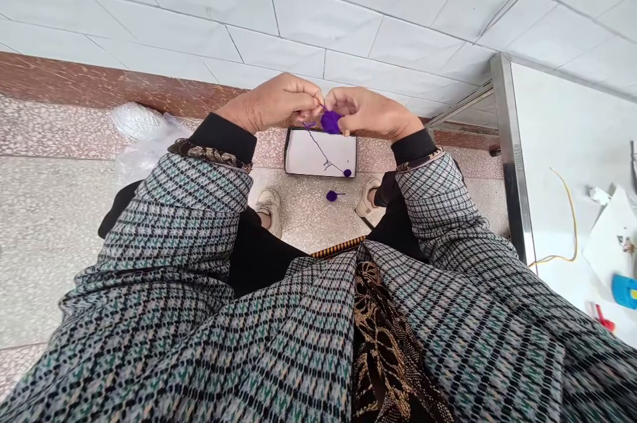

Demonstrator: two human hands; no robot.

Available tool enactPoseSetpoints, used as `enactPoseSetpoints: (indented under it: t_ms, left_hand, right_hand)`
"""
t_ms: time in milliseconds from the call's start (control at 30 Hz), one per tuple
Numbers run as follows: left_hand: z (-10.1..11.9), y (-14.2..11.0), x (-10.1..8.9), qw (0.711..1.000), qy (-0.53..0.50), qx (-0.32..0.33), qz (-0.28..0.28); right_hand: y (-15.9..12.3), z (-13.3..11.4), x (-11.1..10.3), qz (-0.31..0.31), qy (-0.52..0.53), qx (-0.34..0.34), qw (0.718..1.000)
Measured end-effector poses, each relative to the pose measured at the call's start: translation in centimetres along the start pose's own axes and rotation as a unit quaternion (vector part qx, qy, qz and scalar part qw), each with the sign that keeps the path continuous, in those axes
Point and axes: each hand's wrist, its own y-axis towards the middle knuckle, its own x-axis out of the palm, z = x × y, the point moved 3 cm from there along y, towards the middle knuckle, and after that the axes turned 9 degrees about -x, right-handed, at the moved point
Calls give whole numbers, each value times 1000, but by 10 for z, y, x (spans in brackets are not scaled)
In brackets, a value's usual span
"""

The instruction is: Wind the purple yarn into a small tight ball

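Note:
Out in front of me, my right hand [371, 111] holds a small, rounded purple yarn piece [330, 122] between thumb and fingers. My left hand [288, 101] is closed in a pinch at the piece's upper left edge, on a purple yarn strand [324, 107]. The fingertips of both hands nearly meet there. Below them lies a shallow box [303, 161] with a white inside and dark rim. In it, a dark purple strand [318, 145] runs down to a small purple ball [347, 172]. Another round purple piece [331, 196] with a short tail rests on the floor.
Clear plastic bags [144, 134] lie on the floor at the left by the tiled wall [298, 11]. On the right stands a white table [552, 144] with a metal edge, bearing a yellow cord [572, 210] and a blue object [624, 291]. My shoes [269, 207] flank the floor piece.

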Motion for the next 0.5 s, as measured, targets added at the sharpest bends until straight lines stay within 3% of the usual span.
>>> enactPoseSetpoints:
  t_ms: [67, 133, 167, 233, 300, 333, 400, 433, 500]
  left_hand:
    - [-1, -2, -4, 1000, -14, 0, 13]
    - [-2, -4, -7, 1000, -16, -1, 21]
    - [-3, -6, -9, 1000, -15, -6, 25]
    - [-5, -12, -14, 998, 0, -31, 46]
    - [-7, -20, -23, 994, 37, -70, 80]
    - [-7, -24, -28, 988, 65, -93, 103]
    - [-11, -32, -42, 970, 135, -146, 143]
    - [-13, -36, -51, 957, 170, -175, 158]
    - [-22, -45, -71, 933, 232, -209, 177]
  right_hand:
    - [-4, -5, -17, 10, 113, -79, 990]
    - [-7, -16, -43, 87, 201, -181, 959]
    - [-10, -24, -56, 126, 254, -242, 928]
    - [-19, -40, -78, 224, 345, -296, 862]
    - [-31, -53, -92, 360, 405, -283, 791]
    - [-39, -57, -97, 431, 437, -244, 751]
    - [-55, -61, -103, 530, 552, -147, 627]
    - [-62, -62, -107, 533, 641, -117, 540]
    - [-72, -68, -118, 418, 839, -124, 325]
